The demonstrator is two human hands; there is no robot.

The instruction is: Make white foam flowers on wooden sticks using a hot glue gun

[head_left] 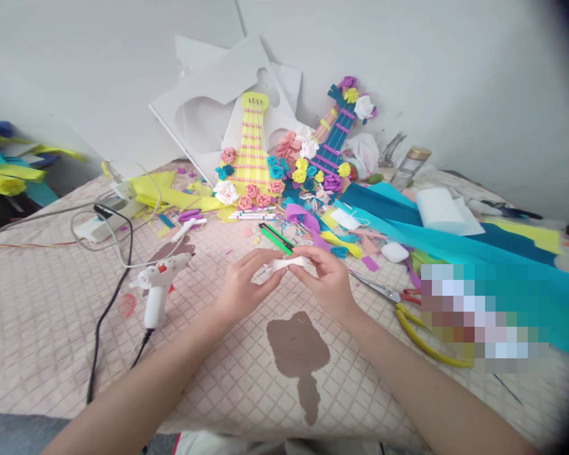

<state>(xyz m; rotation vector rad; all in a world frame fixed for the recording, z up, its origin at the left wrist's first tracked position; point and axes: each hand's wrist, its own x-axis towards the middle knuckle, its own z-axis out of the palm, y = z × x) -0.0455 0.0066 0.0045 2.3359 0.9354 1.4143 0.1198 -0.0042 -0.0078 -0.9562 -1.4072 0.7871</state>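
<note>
A small piece of white crepe paper [289,263] is pinched between both hands above the middle of the table. My left hand [249,281] grips its left end with thumb and fingers. At its right end, the fingertips of my right hand [327,278] are closed on it. Just behind the hands lies a green cutter knife [275,239]. To the left, a white glue gun [159,291] stands with its nozzle turned to the right. Scissors with yellow and red handles [422,338] lie to the right of my right hand.
Yellow [253,145] and blue [334,142] paper guitars with paper flowers lean at the back. Cables and a power strip [109,218] lie left. Teal crepe paper [502,265] and a white roll [439,212] are right. Paper scraps surround the cutter. A brown patch marks the quilted cloth.
</note>
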